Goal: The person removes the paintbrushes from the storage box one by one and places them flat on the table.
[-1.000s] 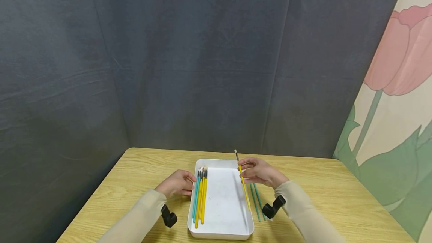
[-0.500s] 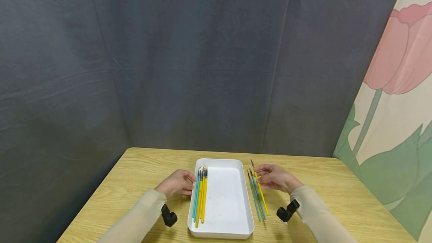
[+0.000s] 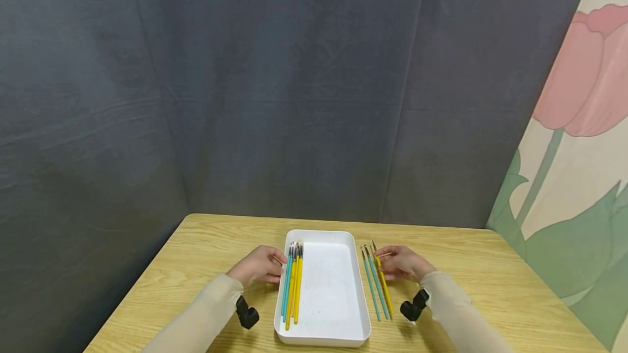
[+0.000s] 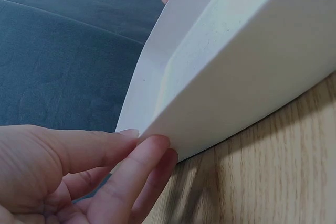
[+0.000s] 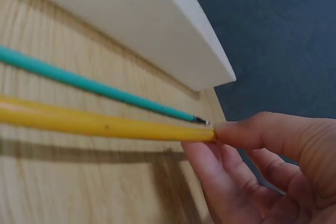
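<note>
In the head view, a white tray [image 3: 324, 287] sits on the table between both hands. My left hand [image 3: 259, 266] grips the tray's left wall. The left wrist view shows thumb and fingertips pinching its rim [image 4: 205, 69]. On the right, my right hand [image 3: 403, 263] pinches a yellow paintbrush [image 3: 385, 290] close to its upper end. It hangs low over the table, outside the tray, a shadow beneath it in the right wrist view. Just left of it lie two teal paintbrushes [image 3: 369, 287]; one teal handle [image 5: 94, 85] also appears in the right wrist view.
Several teal and yellow paintbrushes [image 3: 291, 287] lie side by side along the tray's left inner wall, bristles pointing away. The wooden table [image 3: 466, 287] reaches back to a dark grey curtain [image 3: 294, 124]. A tulip-painted panel [image 3: 574, 178] stands at the right.
My right hand has carried the yellow paintbrush from over the tray's right edge rightward and down, beside the teal ones on the table. The left hand has kept its grip on the tray.
</note>
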`<action>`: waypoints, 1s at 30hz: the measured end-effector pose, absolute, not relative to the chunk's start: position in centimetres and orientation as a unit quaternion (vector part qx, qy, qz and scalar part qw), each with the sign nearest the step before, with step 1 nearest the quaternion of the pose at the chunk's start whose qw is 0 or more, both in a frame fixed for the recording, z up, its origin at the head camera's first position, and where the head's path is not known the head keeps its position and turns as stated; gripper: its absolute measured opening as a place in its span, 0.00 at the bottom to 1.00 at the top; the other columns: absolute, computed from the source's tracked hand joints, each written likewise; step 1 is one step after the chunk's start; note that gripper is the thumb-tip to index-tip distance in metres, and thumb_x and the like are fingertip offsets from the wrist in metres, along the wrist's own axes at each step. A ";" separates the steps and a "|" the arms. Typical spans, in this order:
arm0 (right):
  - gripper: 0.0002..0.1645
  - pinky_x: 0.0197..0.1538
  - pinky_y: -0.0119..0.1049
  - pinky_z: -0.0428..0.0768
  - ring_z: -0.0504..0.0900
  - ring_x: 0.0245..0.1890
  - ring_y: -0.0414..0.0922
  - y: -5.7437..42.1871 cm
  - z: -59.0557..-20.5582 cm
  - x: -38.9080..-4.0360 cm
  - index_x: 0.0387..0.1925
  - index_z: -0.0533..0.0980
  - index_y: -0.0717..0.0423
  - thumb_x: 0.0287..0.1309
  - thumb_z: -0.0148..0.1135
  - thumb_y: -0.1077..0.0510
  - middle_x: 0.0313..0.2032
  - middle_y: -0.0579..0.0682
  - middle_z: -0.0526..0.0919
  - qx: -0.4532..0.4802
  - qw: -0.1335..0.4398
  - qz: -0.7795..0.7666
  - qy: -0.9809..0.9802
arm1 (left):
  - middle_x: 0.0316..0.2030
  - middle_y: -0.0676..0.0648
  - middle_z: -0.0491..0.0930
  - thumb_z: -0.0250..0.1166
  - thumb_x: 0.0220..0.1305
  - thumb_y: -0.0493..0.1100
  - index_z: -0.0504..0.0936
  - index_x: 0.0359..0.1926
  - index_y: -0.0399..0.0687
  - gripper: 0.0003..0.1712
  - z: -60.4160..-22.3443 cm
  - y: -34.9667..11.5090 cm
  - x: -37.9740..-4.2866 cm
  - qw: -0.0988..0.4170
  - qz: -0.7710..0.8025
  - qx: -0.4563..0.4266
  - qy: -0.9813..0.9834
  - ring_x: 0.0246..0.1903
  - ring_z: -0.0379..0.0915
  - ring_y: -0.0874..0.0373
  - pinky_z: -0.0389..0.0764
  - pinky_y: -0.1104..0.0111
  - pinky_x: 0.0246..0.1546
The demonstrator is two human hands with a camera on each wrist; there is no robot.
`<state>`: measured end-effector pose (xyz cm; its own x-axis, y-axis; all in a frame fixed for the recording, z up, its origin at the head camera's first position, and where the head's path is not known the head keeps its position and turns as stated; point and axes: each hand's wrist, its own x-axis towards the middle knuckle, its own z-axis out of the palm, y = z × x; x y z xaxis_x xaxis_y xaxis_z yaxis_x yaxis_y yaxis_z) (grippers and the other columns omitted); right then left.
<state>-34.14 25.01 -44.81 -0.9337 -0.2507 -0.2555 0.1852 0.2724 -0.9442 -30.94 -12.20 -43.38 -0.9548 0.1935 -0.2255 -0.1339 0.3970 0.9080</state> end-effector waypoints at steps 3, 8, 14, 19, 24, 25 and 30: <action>0.25 0.32 0.34 0.85 0.80 0.27 0.40 25.0 -45.1 -34.1 0.55 0.68 0.72 0.53 0.58 0.75 0.36 0.51 0.74 -0.003 0.169 -0.594 0.786 | 0.33 0.41 0.75 0.63 0.60 0.27 0.77 0.47 0.31 0.13 -43.4 -12.2 -31.0 0.150 0.547 0.018 0.824 0.29 0.76 0.56 0.85 0.65 0.33; 0.25 0.30 0.35 0.84 0.79 0.27 0.41 25.2 -46.2 -34.6 0.53 0.70 0.70 0.51 0.61 0.75 0.37 0.54 0.74 0.007 0.172 -0.591 0.788 | 0.33 0.41 0.75 0.63 0.59 0.27 0.77 0.46 0.31 0.13 -43.4 -12.1 -31.0 0.149 0.547 0.013 0.824 0.29 0.76 0.56 0.85 0.65 0.33; 0.24 0.27 0.32 0.82 0.79 0.25 0.40 24.5 -45.9 -33.9 0.52 0.71 0.71 0.50 0.60 0.76 0.35 0.52 0.73 0.016 0.157 -0.583 0.797 | 0.33 0.41 0.75 0.63 0.59 0.27 0.77 0.47 0.31 0.13 -43.5 -12.1 -31.1 0.150 0.548 0.015 0.823 0.29 0.76 0.56 0.85 0.65 0.33; 0.24 0.27 0.32 0.82 0.80 0.25 0.40 24.4 -46.1 -33.9 0.51 0.72 0.70 0.49 0.62 0.75 0.34 0.52 0.73 0.015 0.154 -0.570 0.807 | 0.33 0.41 0.75 0.64 0.59 0.27 0.77 0.47 0.31 0.13 -43.6 -12.1 -31.1 0.151 0.546 0.016 0.824 0.29 0.76 0.56 0.85 0.66 0.32; 0.24 0.27 0.31 0.81 0.79 0.23 0.39 24.1 -46.1 -33.9 0.50 0.72 0.70 0.48 0.64 0.75 0.32 0.51 0.74 0.021 0.149 -0.562 0.813 | 0.33 0.41 0.75 0.64 0.59 0.27 0.77 0.46 0.31 0.13 -43.6 -12.1 -31.1 0.150 0.548 0.017 0.823 0.29 0.77 0.56 0.85 0.65 0.32; 0.23 0.26 0.30 0.81 0.78 0.23 0.39 24.1 -46.1 -33.9 0.49 0.73 0.69 0.48 0.64 0.75 0.32 0.51 0.74 0.023 0.146 -0.561 0.814 | 0.33 0.41 0.75 0.64 0.59 0.27 0.77 0.46 0.31 0.13 -43.6 -12.1 -31.1 0.150 0.548 0.017 0.823 0.29 0.77 0.56 0.85 0.65 0.33; 0.23 0.25 0.29 0.80 0.76 0.21 0.39 23.6 -46.0 -33.7 0.47 0.74 0.69 0.46 0.66 0.75 0.31 0.50 0.73 0.028 0.126 -0.548 0.827 | 0.33 0.41 0.75 0.63 0.59 0.27 0.77 0.46 0.31 0.13 -43.4 -12.1 -31.0 0.150 0.547 0.019 0.823 0.29 0.77 0.56 0.85 0.65 0.33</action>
<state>-33.70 23.61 -46.04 -0.9667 -0.0924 -0.2386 0.1837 0.3984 -0.8986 -31.01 -12.13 -43.45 -0.9544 0.1956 -0.2256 -0.1325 0.3998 0.9070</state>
